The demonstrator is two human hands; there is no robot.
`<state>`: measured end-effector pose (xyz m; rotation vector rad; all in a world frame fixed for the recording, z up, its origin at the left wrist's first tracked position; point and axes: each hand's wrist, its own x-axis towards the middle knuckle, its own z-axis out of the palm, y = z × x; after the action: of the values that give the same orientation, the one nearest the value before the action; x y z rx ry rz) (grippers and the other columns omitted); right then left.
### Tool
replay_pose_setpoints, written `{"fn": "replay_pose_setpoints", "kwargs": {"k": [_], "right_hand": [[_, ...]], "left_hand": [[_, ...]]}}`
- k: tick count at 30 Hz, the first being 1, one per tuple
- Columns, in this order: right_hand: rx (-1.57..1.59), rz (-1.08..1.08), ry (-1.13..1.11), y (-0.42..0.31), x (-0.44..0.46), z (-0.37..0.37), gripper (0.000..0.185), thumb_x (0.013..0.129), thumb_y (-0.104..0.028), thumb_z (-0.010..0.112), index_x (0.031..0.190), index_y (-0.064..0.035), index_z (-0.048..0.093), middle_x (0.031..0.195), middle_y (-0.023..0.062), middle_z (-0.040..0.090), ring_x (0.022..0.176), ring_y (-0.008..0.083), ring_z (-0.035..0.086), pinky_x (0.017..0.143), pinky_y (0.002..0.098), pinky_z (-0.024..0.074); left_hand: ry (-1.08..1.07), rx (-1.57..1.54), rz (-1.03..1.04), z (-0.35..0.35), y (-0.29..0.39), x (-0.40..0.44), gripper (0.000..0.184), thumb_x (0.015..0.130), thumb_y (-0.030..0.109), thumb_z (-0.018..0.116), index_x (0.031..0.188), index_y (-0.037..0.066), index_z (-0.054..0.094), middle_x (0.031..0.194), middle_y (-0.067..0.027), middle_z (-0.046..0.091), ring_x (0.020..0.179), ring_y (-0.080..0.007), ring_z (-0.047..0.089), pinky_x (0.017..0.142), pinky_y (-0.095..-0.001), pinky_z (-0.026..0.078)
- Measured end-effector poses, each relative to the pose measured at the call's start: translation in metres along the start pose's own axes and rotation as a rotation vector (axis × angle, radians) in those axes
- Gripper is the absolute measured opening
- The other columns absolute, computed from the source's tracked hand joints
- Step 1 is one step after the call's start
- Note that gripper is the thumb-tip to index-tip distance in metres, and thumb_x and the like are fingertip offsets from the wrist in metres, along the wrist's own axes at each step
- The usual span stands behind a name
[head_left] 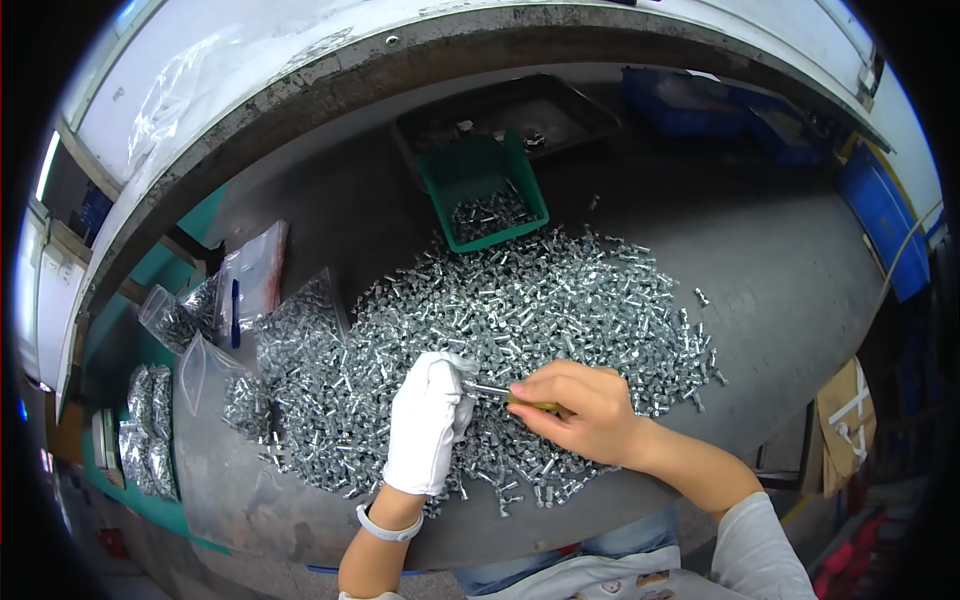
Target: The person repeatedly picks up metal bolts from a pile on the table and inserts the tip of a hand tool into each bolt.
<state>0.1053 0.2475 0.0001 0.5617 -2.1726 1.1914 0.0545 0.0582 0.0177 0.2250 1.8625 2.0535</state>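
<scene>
My left hand [430, 420], in a white glove, is closed with its fingertips pinched together. What it holds is mostly hidden by the fingers. In my bare right hand [588, 412] is a screwdriver [537, 404] with a yellowish handle. Its metal shaft points left and meets the gloved fingertips. Both hands are above a wide heap of small silvery metal fasteners [590, 300] spread over the dark tabletop.
A green bin [545, 213] with more fasteners stands behind the heap, before a black tray [580, 110]. Filled plastic bags [295, 325] and a blue pen [235, 313] lie at left. Blue containers [680, 105] are at the back right. A metal-edged shelf [390, 62] spans the back.
</scene>
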Motion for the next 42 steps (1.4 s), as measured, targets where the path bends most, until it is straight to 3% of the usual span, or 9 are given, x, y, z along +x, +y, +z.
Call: {"fn": "replay_pose_setpoints", "kwargs": {"k": [13,16,22,28,31,34,37,40,42], "right_hand": [[0.108,0.120,-0.080,0.004,-0.001,-0.002,0.016,0.083,-0.009,0.077,0.096,-0.0032,0.070,0.084,0.0071,0.070,0.065,0.0162,0.068,0.053,0.0259,0.0548],[0.177,0.188,-0.097,0.002,0.005,-0.007,0.016,0.080,-0.004,0.080,0.091,0.0002,0.070,0.089,0.0114,0.073,0.072,0.0175,0.072,0.057,0.0250,0.0551],[0.062,0.231,-0.171,0.000,-0.001,-0.005,0.016,0.085,-0.011,0.076,0.096,-0.0020,0.069,0.091,0.0104,0.073,0.079,0.0234,0.073,0.067,0.0290,0.0578],[0.216,0.224,-0.112,0.006,-0.002,0.000,0.019,0.091,-0.014,0.071,0.103,-0.0007,0.064,0.083,0.0098,0.072,0.062,0.0146,0.067,0.052,0.0244,0.0512],[0.589,0.873,-0.313,-0.002,0.008,-0.011,0.020,0.095,-0.016,0.067,0.107,-0.0014,0.062,0.081,0.0075,0.072,0.052,0.0071,0.058,0.044,0.0225,0.0438],[0.878,0.951,-0.352,0.013,0.005,-0.010,0.020,0.096,-0.016,0.065,0.109,-0.0018,0.061,0.084,0.0070,0.073,0.049,0.0036,0.054,0.042,0.0207,0.0382],[0.921,0.973,-0.364,0.015,0.004,-0.010,0.018,0.096,-0.015,0.066,0.107,-0.0017,0.063,0.084,0.0055,0.073,0.051,0.0047,0.056,0.044,0.0207,0.0409],[0.493,0.734,-0.285,-0.002,0.008,-0.013,0.017,0.093,-0.015,0.070,0.105,-0.0026,0.066,0.080,0.0049,0.072,0.055,0.0079,0.062,0.046,0.0230,0.0461],[0.268,0.362,-0.148,0.008,0.000,-0.001,0.017,0.089,-0.013,0.073,0.102,-0.0038,0.068,0.080,0.0060,0.071,0.058,0.0105,0.065,0.049,0.0255,0.0495]], "left_hand": [[0.071,0.092,0.070,0.002,-0.006,0.006,0.028,0.105,0.032,0.049,0.102,0.005,0.059,0.065,0.0066,0.041,0.052,-0.0024,0.033,0.048,-0.0208,0.027],[0.093,0.124,0.081,0.004,-0.007,0.005,0.026,0.105,0.029,0.048,0.101,0.005,0.059,0.068,0.0062,0.042,0.054,-0.0021,0.035,0.050,-0.0204,0.029],[0.094,0.154,0.134,0.002,-0.017,0.007,0.027,0.105,0.031,0.049,0.102,0.006,0.058,0.073,0.0046,0.046,0.057,-0.0019,0.037,0.051,-0.0202,0.031],[0.098,0.149,0.113,0.005,-0.012,0.006,0.030,0.105,0.034,0.047,0.101,0.006,0.057,0.073,0.0045,0.047,0.056,-0.0021,0.037,0.050,-0.0201,0.031],[0.094,0.152,0.102,0.005,-0.011,0.005,0.030,0.105,0.034,0.047,0.101,0.006,0.057,0.073,0.0044,0.048,0.056,-0.0025,0.037,0.050,-0.0203,0.031],[0.093,0.177,0.094,0.004,-0.015,0.006,0.029,0.105,0.033,0.047,0.101,0.006,0.057,0.074,0.0040,0.049,0.056,-0.0029,0.037,0.051,-0.0206,0.032],[0.091,0.213,0.100,0.003,-0.017,0.006,0.027,0.105,0.032,0.047,0.100,0.006,0.057,0.075,0.0035,0.050,0.056,-0.0031,0.037,0.051,-0.0208,0.032],[0.092,0.208,0.125,0.005,-0.016,0.006,0.026,0.105,0.030,0.047,0.100,0.006,0.057,0.076,0.0032,0.050,0.057,-0.0030,0.038,0.051,-0.0207,0.033],[0.104,0.209,0.126,0.005,-0.017,0.006,0.026,0.105,0.030,0.047,0.101,0.006,0.057,0.076,0.0032,0.051,0.057,-0.0029,0.038,0.051,-0.0206,0.033]]}}
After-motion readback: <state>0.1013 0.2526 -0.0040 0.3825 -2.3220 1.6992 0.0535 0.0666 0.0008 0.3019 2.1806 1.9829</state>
